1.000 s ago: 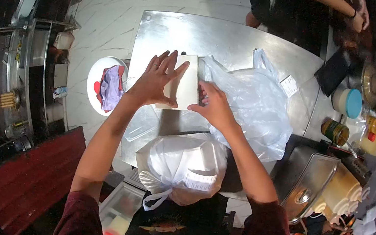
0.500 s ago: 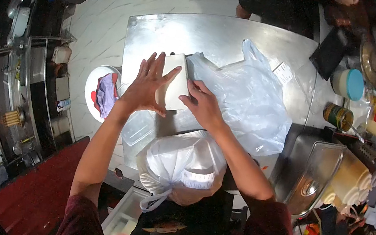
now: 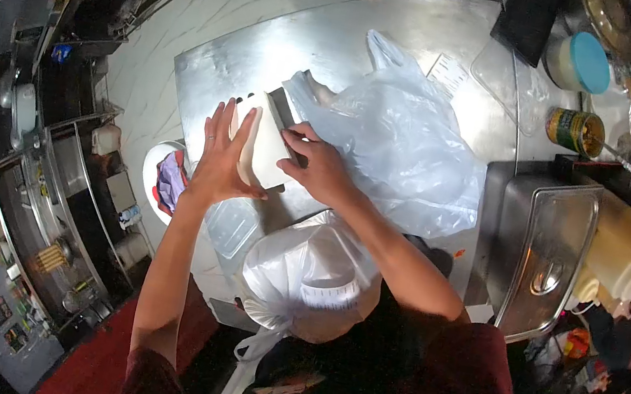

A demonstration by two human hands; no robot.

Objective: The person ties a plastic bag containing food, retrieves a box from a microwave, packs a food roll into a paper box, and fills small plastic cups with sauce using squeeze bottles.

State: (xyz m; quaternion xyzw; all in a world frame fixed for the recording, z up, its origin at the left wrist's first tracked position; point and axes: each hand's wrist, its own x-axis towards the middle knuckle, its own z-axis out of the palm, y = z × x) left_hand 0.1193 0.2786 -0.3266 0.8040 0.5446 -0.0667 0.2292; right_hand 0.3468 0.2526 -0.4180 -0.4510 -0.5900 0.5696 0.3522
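Note:
A white box [image 3: 265,138] stands on the steel table [image 3: 230,57] between my two hands. My left hand [image 3: 219,156] rests at its left side with the fingers spread. On the right side my right hand [image 3: 316,165] grips the box's edge, thumb and fingers bent around it. A pale plastic bag [image 3: 416,143] lies just right of the box, its mouth close to my right hand. Nearer to me is a tied white bag [image 3: 311,275] with a printed label. What the box holds cannot be seen.
A clear plastic lid [image 3: 234,225] lies left of the tied bag. To the right are a lidded steel container [image 3: 549,270], a jar [image 3: 575,132] with a spoon and a blue-lidded tub [image 3: 588,63]. A white bowl [image 3: 163,159] with cloth is at the left.
The view has turned, and the table and box appear tilted. My right hand has shifted along the box's right side, where a dark gap now shows. The other person is mostly out of view.

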